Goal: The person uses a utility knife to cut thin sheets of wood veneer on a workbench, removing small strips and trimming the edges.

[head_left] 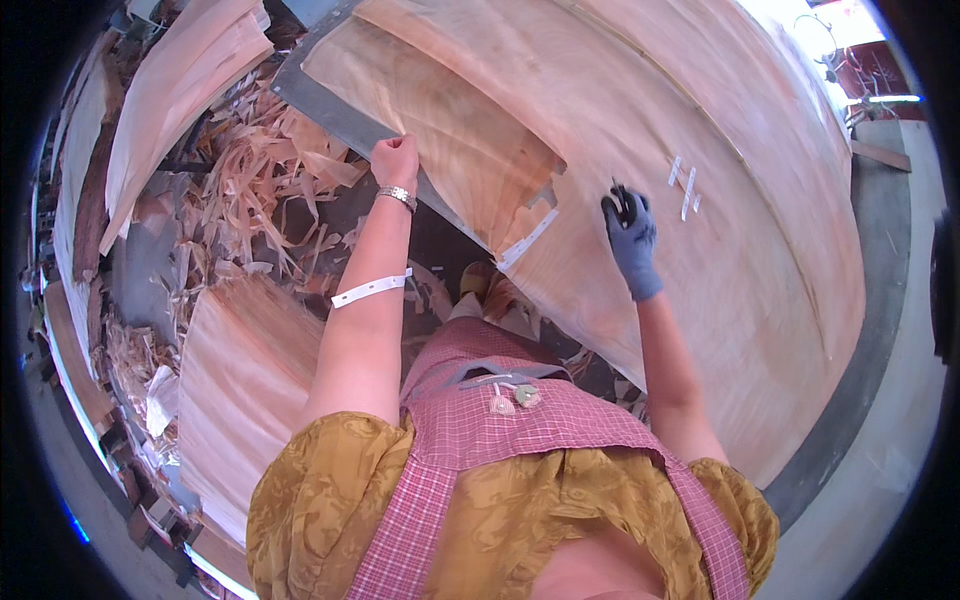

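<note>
Your bare left hand [397,160]: fingers curled closed, by the edge of the grey slab-like tabletop [335,115]; can't tell if it's pinching anything. Your right hand [632,243], in a blue-grey glove with dark fingertips: fingers bent, can't tell if it grips something. It's over the large, thin, pinkish-tan wood veneer sheet [740,310], which covers most of the tabletop. Darker tan veneer piece [440,110] lies between your hands, ragged at its near end. White perforated tape strips [688,194] right of your glove; another white perforated strip [372,288] across your left forearm.
</note>
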Action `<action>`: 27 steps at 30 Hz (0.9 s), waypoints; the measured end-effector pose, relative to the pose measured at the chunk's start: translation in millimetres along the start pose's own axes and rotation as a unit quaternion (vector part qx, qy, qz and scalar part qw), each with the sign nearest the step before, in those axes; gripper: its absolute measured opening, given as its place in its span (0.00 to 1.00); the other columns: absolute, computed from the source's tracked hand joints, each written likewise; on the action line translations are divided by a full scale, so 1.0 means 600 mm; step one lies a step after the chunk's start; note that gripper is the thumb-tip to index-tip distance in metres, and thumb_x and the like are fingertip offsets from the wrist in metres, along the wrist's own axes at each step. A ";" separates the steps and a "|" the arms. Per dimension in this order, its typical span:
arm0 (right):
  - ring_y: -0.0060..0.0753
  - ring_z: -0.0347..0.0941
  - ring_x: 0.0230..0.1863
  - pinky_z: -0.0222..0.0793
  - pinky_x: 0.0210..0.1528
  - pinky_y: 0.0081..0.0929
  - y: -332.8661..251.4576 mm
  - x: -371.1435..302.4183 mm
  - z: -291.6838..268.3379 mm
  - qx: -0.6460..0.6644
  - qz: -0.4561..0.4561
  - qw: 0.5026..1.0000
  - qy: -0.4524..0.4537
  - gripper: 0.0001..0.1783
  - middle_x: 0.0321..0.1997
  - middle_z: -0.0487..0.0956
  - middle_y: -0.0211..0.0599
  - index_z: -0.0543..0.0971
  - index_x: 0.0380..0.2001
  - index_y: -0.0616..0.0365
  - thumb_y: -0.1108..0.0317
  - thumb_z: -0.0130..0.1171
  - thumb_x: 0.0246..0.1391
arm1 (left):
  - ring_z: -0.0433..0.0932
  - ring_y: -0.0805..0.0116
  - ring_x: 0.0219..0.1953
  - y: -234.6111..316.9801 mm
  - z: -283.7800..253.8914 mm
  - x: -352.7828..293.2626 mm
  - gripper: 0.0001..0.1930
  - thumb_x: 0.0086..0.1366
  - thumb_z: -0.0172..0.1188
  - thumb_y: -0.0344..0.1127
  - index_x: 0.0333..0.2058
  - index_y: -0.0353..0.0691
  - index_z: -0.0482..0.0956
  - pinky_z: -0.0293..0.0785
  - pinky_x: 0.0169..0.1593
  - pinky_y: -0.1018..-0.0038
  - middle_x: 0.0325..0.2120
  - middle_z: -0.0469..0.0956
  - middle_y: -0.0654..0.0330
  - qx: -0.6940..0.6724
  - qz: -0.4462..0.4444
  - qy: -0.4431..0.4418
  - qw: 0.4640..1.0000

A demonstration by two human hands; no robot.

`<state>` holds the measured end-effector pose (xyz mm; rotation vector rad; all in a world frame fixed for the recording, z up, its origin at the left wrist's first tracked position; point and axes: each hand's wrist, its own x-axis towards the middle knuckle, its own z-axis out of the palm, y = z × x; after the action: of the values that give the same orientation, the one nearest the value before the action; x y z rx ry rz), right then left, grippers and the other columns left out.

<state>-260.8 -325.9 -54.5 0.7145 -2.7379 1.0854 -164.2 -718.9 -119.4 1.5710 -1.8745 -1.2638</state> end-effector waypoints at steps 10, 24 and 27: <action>0.59 0.64 0.63 0.68 0.57 0.51 0.035 0.086 0.022 -0.179 0.034 0.978 -0.100 0.33 0.61 0.68 0.57 0.72 0.59 0.53 0.46 0.63 0.55 | 0.76 0.62 0.35 -0.044 -0.011 -0.015 0.24 0.55 0.70 0.47 0.36 0.32 0.71 0.75 0.41 0.66 0.33 0.76 0.52 -0.079 -0.064 0.031 0.994; 0.55 0.60 0.70 0.59 0.67 0.54 0.215 0.109 -0.026 -0.355 -0.031 0.934 -0.033 0.25 0.67 0.70 0.47 0.71 0.62 0.52 0.53 0.48 0.67 | 0.70 0.66 0.58 -0.135 -0.072 -0.400 0.41 0.59 0.62 0.69 0.59 0.43 0.68 0.61 0.60 0.60 0.53 0.76 0.59 -0.136 -0.287 -0.469 0.824; 0.55 0.61 0.69 0.59 0.66 0.57 0.282 0.131 -0.029 -0.271 -0.036 0.962 -0.010 0.26 0.67 0.69 0.46 0.70 0.62 0.51 0.52 0.48 0.67 | 0.78 0.68 0.47 -0.106 -0.063 -0.405 0.33 0.62 0.62 0.64 0.52 0.41 0.74 0.70 0.52 0.69 0.45 0.80 0.58 -0.085 -0.305 -0.489 0.813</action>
<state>-409.9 -237.3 -125.1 0.7220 -2.7941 0.2785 -26.4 -507.3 -91.6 1.6019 -1.6288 -2.8687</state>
